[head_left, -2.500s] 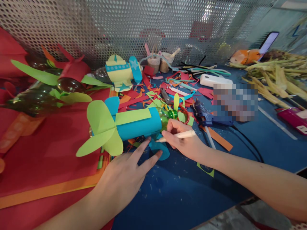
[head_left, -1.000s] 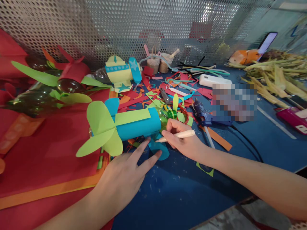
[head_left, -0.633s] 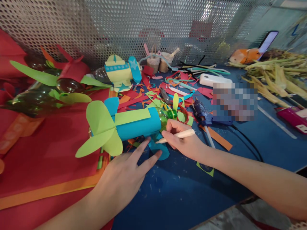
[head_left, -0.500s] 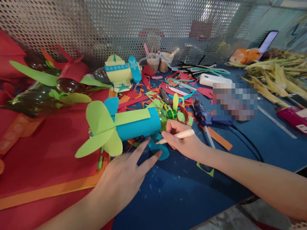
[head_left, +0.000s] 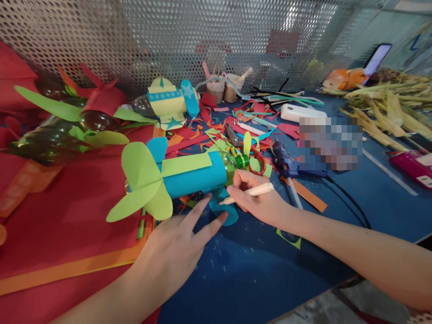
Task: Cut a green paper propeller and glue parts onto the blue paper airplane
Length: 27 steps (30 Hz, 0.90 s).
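Note:
A bottle plane (head_left: 189, 175) wrapped in blue paper with green wings and tail lies on the table's middle. Below its nose lies a blue paper piece (head_left: 224, 213). My left hand (head_left: 178, 245) rests flat with fingers spread, its fingertips pressing on that blue piece. My right hand (head_left: 258, 195) grips a white pen (head_left: 249, 192) like a pencil, the tip touching the blue piece close to the plane's body.
A blue glue gun (head_left: 286, 162) with its cord lies right of the plane. Paper scraps (head_left: 243, 119) litter the far middle. Other bottle planes (head_left: 170, 101) stand at the back left. Red and orange paper sheets (head_left: 67, 216) cover the left. Dry husks (head_left: 388, 112) lie far right.
My right hand with the pen has shifted very slightly left over the blue piece. My left hand and the plane have stayed where they were.

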{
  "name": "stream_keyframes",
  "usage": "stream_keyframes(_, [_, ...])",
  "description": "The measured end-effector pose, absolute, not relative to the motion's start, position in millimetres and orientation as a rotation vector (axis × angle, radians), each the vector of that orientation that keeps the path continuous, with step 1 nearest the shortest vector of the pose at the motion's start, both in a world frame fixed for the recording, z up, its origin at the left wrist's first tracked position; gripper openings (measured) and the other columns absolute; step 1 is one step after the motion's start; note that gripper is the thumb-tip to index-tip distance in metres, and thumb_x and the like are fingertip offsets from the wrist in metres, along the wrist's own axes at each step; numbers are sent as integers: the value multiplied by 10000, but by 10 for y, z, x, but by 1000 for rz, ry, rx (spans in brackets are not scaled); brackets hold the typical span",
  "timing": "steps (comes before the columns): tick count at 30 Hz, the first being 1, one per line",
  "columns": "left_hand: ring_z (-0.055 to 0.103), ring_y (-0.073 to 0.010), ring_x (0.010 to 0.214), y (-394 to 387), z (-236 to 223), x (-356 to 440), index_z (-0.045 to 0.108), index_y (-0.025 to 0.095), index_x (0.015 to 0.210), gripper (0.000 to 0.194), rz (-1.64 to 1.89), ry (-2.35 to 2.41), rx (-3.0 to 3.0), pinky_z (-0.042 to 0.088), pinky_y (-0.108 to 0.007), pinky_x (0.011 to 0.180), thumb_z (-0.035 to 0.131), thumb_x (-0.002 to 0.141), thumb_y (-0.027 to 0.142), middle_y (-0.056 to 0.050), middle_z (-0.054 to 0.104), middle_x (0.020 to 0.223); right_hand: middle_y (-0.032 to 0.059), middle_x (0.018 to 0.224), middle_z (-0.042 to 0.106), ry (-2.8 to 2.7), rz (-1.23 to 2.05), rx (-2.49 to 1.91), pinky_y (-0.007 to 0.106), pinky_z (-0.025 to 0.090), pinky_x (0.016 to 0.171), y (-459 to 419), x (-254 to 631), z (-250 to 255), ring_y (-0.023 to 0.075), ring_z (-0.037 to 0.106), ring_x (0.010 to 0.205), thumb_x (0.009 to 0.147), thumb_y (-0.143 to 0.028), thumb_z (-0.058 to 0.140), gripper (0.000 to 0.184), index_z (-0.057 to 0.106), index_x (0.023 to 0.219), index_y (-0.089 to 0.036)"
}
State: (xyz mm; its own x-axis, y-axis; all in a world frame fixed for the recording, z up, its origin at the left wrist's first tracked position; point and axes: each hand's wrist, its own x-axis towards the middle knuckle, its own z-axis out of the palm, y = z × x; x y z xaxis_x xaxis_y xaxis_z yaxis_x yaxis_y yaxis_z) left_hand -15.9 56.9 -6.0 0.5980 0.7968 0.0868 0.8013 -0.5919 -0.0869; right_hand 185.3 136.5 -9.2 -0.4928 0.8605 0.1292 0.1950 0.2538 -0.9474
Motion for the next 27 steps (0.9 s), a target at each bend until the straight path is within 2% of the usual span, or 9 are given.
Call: stream_keyframes(27, [675, -221, 731, 568, -32, -153, 470, 345, 1315, 609, -30, -1370, -2703, 564, -369, 582, 434, 780, 56, -135, 502, 1347, -87, 520, 390, -1833, 1272, -972, 228, 271, 459, 1361, 1853, -105, 69, 346, 448, 877, -285, 521, 250, 381, 684, -211])
